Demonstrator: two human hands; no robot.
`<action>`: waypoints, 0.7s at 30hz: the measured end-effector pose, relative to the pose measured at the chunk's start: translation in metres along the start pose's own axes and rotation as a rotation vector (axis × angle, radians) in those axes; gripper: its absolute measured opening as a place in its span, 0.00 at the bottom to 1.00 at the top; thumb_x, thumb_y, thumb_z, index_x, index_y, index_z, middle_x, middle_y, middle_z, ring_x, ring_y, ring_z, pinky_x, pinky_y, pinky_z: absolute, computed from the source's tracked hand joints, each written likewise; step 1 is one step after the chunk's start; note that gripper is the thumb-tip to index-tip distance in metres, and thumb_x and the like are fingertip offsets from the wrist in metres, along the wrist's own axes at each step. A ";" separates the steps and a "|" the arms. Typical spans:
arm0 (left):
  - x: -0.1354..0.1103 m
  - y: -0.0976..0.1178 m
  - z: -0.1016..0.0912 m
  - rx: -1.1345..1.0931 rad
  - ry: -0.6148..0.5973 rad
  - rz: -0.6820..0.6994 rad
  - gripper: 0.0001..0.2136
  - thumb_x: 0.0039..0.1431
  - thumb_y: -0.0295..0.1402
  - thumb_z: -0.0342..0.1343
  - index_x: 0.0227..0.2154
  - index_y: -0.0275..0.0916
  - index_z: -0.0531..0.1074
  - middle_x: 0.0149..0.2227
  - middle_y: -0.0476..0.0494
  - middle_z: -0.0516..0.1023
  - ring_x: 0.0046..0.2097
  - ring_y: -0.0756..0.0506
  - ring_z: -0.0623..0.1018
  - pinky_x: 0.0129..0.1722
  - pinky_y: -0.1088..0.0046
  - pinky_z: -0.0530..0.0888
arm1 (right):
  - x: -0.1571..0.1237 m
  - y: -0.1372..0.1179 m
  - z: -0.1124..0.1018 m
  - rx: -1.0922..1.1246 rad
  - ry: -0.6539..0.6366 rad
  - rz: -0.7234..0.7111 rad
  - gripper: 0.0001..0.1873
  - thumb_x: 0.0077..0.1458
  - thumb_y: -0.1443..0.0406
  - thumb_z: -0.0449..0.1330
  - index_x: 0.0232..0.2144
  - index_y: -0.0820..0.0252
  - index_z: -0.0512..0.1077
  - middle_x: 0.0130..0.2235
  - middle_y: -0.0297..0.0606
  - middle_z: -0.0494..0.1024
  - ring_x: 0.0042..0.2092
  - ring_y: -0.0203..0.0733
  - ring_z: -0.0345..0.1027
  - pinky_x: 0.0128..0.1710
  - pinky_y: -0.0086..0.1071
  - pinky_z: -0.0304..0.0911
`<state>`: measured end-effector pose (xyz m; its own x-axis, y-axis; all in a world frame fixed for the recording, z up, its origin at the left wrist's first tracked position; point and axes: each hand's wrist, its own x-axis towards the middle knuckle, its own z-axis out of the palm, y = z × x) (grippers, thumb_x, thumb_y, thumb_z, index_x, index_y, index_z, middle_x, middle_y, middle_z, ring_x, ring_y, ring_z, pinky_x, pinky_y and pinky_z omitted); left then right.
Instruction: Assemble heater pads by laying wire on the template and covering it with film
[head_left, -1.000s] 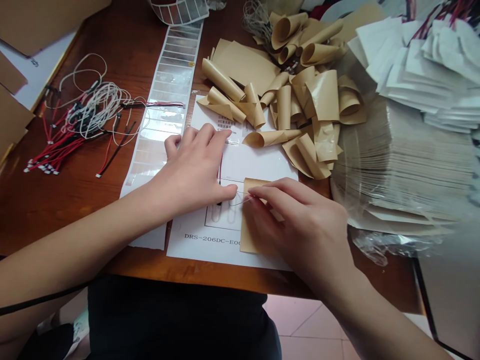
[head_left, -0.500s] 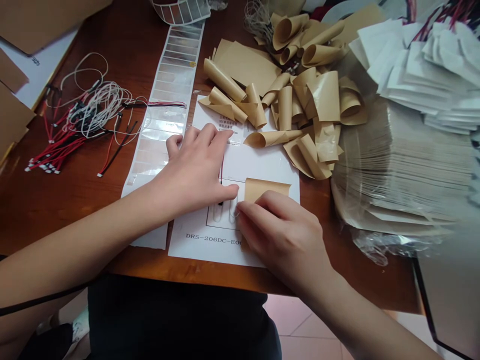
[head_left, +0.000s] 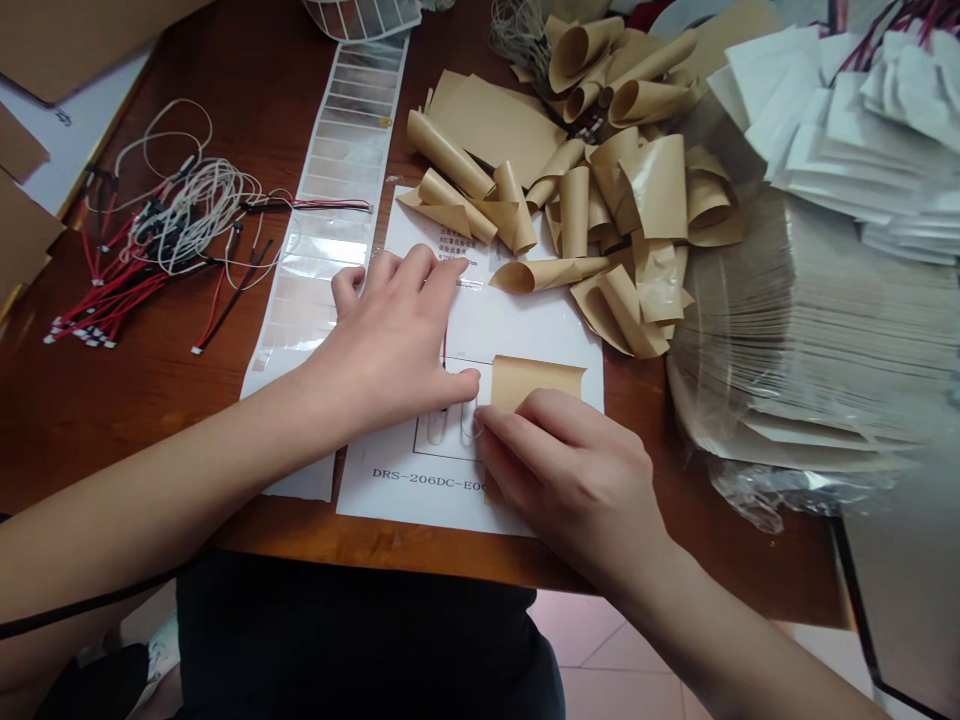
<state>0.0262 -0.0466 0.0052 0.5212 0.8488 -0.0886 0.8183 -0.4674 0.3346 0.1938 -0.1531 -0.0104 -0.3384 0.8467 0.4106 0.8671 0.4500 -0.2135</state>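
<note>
One wooden table (head_left: 150, 420) is used as the work surface. The handling seems to be midway: brown rolls (head_left: 575, 210) are already formed, one brown sheet (head_left: 540, 380) is flat, and one pale wire (head_left: 471, 434) is not yet let go; how much is left cannot be judged. At the right, one plastic-wrapped stack (head_left: 825, 340) is seen, with white packets (head_left: 795, 130) heaped at its upper end, too overlapped to be counted. Roughly a dozen brown rolls are piled at the back, some half hidden. One label strip (head_left: 322, 210) is laid beside one printed sheet (head_left: 555, 325). The left hand (head_left: 401, 325) is placed palm-down over the printed sheet, fingers spread wide; whether anything is held beneath cannot be told. The right hand (head_left: 574, 450) is closed narrowly, the pale wire apparently pinched between thumb and forefinger, its loop laid on the printed sheet, just left of the brown sheet. Farther left, one tangle of leads (head_left: 180, 230) is spread. By the left thumb, one red lead (head_left: 445, 340) is partly covered
</note>
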 end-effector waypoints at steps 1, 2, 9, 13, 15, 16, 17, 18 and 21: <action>0.000 0.000 0.000 0.001 0.000 0.001 0.38 0.52 0.46 0.62 0.65 0.43 0.59 0.58 0.35 0.67 0.60 0.28 0.64 0.60 0.47 0.58 | 0.000 0.000 0.000 0.000 0.003 0.000 0.13 0.63 0.72 0.59 0.26 0.58 0.74 0.23 0.31 0.65 0.26 0.34 0.56 0.26 0.31 0.53; -0.001 0.001 0.000 0.003 -0.002 0.002 0.38 0.52 0.45 0.62 0.65 0.42 0.59 0.58 0.35 0.67 0.60 0.28 0.64 0.60 0.47 0.58 | 0.000 0.000 0.000 -0.001 0.002 0.000 0.13 0.63 0.72 0.59 0.26 0.58 0.74 0.23 0.31 0.65 0.26 0.34 0.56 0.26 0.31 0.53; 0.000 0.001 -0.006 -0.023 -0.052 -0.003 0.37 0.55 0.44 0.58 0.67 0.41 0.58 0.59 0.34 0.67 0.61 0.28 0.64 0.60 0.46 0.59 | 0.000 0.000 0.002 0.006 0.014 0.000 0.14 0.63 0.72 0.59 0.25 0.59 0.74 0.23 0.31 0.65 0.26 0.33 0.56 0.25 0.31 0.52; 0.001 0.000 -0.007 -0.012 -0.057 -0.011 0.38 0.54 0.44 0.60 0.67 0.42 0.57 0.59 0.34 0.67 0.61 0.28 0.65 0.60 0.47 0.60 | -0.001 0.000 0.002 0.001 0.027 0.005 0.14 0.63 0.72 0.59 0.25 0.59 0.74 0.23 0.31 0.65 0.26 0.33 0.56 0.25 0.30 0.53; 0.001 0.000 -0.005 -0.003 -0.044 -0.002 0.39 0.53 0.45 0.61 0.67 0.42 0.57 0.59 0.34 0.67 0.61 0.28 0.65 0.60 0.47 0.59 | 0.000 0.000 0.002 -0.006 0.030 0.007 0.14 0.63 0.72 0.59 0.24 0.59 0.74 0.23 0.31 0.65 0.26 0.33 0.56 0.25 0.30 0.52; 0.001 0.000 -0.004 -0.002 -0.037 0.002 0.39 0.53 0.46 0.61 0.67 0.42 0.57 0.59 0.34 0.67 0.61 0.28 0.65 0.60 0.47 0.59 | 0.000 0.000 0.001 -0.009 0.031 0.007 0.14 0.62 0.72 0.59 0.24 0.59 0.74 0.23 0.31 0.65 0.26 0.33 0.56 0.25 0.30 0.52; 0.000 0.000 -0.003 -0.001 -0.031 0.004 0.39 0.53 0.46 0.61 0.67 0.42 0.58 0.59 0.34 0.67 0.61 0.28 0.64 0.60 0.47 0.59 | 0.000 0.000 0.001 -0.010 0.030 0.005 0.14 0.62 0.72 0.59 0.24 0.59 0.74 0.23 0.31 0.65 0.26 0.33 0.56 0.25 0.31 0.52; 0.000 0.000 -0.002 -0.001 -0.026 0.005 0.39 0.54 0.47 0.61 0.67 0.42 0.57 0.59 0.34 0.67 0.61 0.28 0.64 0.60 0.47 0.59 | 0.000 0.000 0.001 -0.009 0.034 0.000 0.15 0.62 0.72 0.59 0.23 0.59 0.74 0.23 0.31 0.65 0.26 0.33 0.56 0.25 0.31 0.52; -0.001 0.001 -0.001 -0.004 -0.017 0.006 0.39 0.54 0.46 0.60 0.67 0.41 0.57 0.60 0.33 0.66 0.60 0.28 0.64 0.59 0.47 0.59 | -0.001 0.001 0.002 -0.002 0.041 -0.019 0.14 0.62 0.72 0.59 0.24 0.59 0.74 0.23 0.32 0.66 0.26 0.34 0.56 0.26 0.32 0.51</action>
<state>0.0261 -0.0480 0.0067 0.5303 0.8416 -0.1026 0.8141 -0.4717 0.3386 0.1937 -0.1525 -0.0129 -0.3395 0.8255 0.4508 0.8614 0.4654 -0.2035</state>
